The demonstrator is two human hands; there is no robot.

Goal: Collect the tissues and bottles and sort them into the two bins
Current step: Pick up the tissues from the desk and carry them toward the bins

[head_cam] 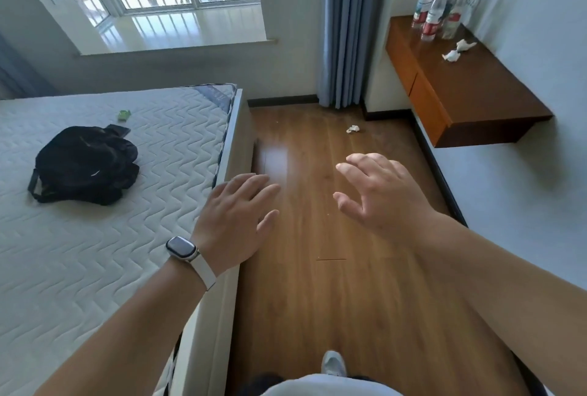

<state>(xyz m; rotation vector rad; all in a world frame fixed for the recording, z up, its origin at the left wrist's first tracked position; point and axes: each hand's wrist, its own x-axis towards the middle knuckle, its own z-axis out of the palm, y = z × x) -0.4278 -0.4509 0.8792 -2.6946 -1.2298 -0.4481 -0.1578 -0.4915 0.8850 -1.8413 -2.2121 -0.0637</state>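
Observation:
Three clear plastic bottles (433,12) with red caps and labels stand at the far end of a wall-mounted wooden shelf (476,90) at the right. Two crumpled white tissues (459,51) lie on the shelf in front of them. Another crumpled tissue (353,129) lies on the wooden floor near the curtain. My left hand (235,221), with a watch on the wrist, hovers open over the bed's edge. My right hand (378,192) is stretched out open above the floor, holding nothing. No bin is in view.
A bed with a bare quilted mattress (95,252) fills the left; a black backpack (85,165) and a small green thing (124,114) lie on it. A blue curtain (346,30) hangs by the window. A strip of wooden floor (317,300) runs between bed and wall.

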